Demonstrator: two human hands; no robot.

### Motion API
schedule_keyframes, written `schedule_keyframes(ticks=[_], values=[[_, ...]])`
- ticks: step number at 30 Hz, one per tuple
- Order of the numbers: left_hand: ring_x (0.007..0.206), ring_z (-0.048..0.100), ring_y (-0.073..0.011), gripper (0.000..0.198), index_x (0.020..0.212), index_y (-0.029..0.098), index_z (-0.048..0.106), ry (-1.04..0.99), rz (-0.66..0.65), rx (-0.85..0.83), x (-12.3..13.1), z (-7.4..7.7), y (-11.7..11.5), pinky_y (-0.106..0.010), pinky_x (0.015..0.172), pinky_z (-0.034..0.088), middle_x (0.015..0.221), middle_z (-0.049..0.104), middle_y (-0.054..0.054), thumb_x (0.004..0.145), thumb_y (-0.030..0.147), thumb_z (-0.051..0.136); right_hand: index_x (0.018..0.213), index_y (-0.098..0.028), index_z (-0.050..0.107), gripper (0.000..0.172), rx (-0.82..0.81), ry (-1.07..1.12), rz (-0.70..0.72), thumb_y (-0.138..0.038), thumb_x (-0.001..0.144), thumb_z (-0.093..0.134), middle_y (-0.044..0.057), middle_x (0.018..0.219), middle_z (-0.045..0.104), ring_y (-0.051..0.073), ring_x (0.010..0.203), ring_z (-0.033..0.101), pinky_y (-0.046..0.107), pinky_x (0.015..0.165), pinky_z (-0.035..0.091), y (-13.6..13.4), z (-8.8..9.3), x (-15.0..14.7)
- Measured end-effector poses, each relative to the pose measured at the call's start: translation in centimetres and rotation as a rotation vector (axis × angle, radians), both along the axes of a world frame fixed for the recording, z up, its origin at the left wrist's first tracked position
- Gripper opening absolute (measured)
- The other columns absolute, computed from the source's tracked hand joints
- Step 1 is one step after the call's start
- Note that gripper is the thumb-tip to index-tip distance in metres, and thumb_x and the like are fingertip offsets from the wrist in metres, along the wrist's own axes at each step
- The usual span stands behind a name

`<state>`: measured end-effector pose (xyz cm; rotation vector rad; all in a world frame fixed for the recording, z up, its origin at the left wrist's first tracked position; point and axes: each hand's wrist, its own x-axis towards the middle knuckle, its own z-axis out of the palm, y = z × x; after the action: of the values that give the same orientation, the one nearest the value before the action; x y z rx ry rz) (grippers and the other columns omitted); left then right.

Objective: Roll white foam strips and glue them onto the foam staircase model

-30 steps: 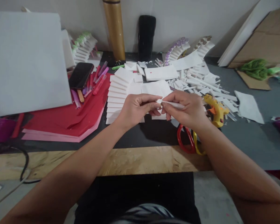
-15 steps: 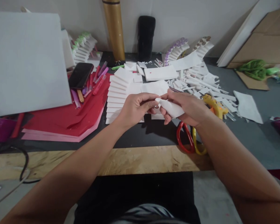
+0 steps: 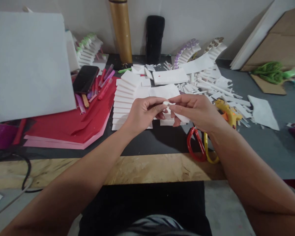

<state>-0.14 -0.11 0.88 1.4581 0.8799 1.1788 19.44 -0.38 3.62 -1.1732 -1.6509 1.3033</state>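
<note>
Both hands meet over the table's middle on one small white paper piece (image 3: pixel 179 117), which is curled or rolled. My left hand (image 3: pixel 144 114) pinches its left tip between thumb and fingers. My right hand (image 3: pixel 199 112) wraps its fingers round the rest, with the paper's lower edge showing beneath them. Just behind the hands lies a fanned row of white paper strips (image 3: pixel 124 98) and flat white sheets (image 3: pixel 169 77).
Red and yellow scissors (image 3: pixel 199 147) and a yellow glue gun (image 3: pixel 227 113) lie under my right wrist. Red and pink sheets (image 3: pixel 71 126), pens and a black phone (image 3: pixel 85 78) sit left. A large white board (image 3: pixel 27 62), a gold tube (image 3: pixel 120 31) and paper scraps (image 3: pixel 211 85) stand behind.
My right hand has turned the paper piece in its fingers: it showed as a broad white roll half a second ago and is now mostly covered. Both hands stay in place.
</note>
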Motion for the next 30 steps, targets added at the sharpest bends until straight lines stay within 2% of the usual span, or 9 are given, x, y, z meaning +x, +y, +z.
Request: schedule_keyframes(ticks=[7, 14, 17, 20, 25, 30], values=[[0.059, 0.069, -0.0121, 0.029, 0.099, 0.012, 0.08, -0.048, 0.005, -0.049, 0.0, -0.6, 0.4, -0.025, 0.062, 0.058, 0.074, 0.074, -0.004, 0.081, 0.036, 0.081, 0.082, -0.014, 0.071, 0.037, 0.101, -0.093, -0.03, -0.05, 0.084, 0.079, 0.004, 0.068, 0.072, 0.012, 0.049, 0.066, 0.023, 0.049, 0.051, -0.3, 0.4, -0.1], [0.057, 0.068, -0.0116, 0.025, 0.097, 0.012, 0.08, -0.092, 0.013, -0.077, 0.2, -0.8, 0.4, -0.024, 0.06, 0.058, 0.07, 0.073, -0.003, 0.081, 0.031, 0.08, 0.078, -0.016, 0.067, 0.036, 0.171, -0.151, -0.054, -0.05, 0.087, 0.076, 0.001, 0.062, 0.067, 0.012, 0.047, 0.065, 0.023, 0.048, 0.048, -0.4, 0.1, -0.5], [0.057, 0.068, -0.0115, 0.025, 0.097, 0.012, 0.08, -0.118, -0.001, -0.091, 0.3, -0.8, 0.4, -0.024, 0.06, 0.058, 0.07, 0.073, -0.003, 0.08, 0.032, 0.08, 0.086, -0.017, 0.068, 0.031, 0.248, -0.23, -0.102, -0.046, 0.086, 0.078, 0.0, 0.062, 0.067, 0.013, 0.047, 0.064, 0.024, 0.049, 0.048, -0.6, -0.2, -0.6], [0.057, 0.067, -0.0113, 0.026, 0.095, 0.013, 0.08, -0.123, -0.011, -0.11, 0.3, -0.9, 0.4, -0.025, 0.06, 0.058, 0.072, 0.073, -0.003, 0.079, 0.033, 0.082, 0.098, -0.018, 0.068, 0.03, 0.345, -0.27, -0.15, -0.044, 0.085, 0.079, 0.001, 0.07, 0.071, 0.014, 0.049, 0.064, 0.026, 0.051, 0.049, -0.7, -0.6, -0.5], [0.056, 0.067, -0.0107, 0.023, 0.094, 0.012, 0.079, -0.149, 0.0, -0.125, 0.3, -0.8, 0.3, -0.023, 0.059, 0.057, 0.072, 0.072, -0.003, 0.078, 0.029, 0.081, 0.084, -0.018, 0.069, 0.019, 0.431, -0.364, -0.13, -0.035, 0.094, 0.067, -0.001, 0.058, 0.065, 0.013, 0.048, 0.062, 0.026, 0.054, 0.046, -0.8, -0.8, -0.3], [0.056, 0.066, -0.0106, 0.025, 0.094, 0.011, 0.079, -0.146, 0.004, -0.144, 0.3, -0.7, 0.4, -0.023, 0.059, 0.057, 0.073, 0.073, -0.003, 0.078, 0.03, 0.082, 0.086, -0.017, 0.068, 0.019, 0.424, -0.313, -0.094, -0.034, 0.095, 0.067, -0.002, 0.061, 0.067, 0.012, 0.047, 0.063, 0.024, 0.053, 0.046, -0.7, -0.7, -0.3]])
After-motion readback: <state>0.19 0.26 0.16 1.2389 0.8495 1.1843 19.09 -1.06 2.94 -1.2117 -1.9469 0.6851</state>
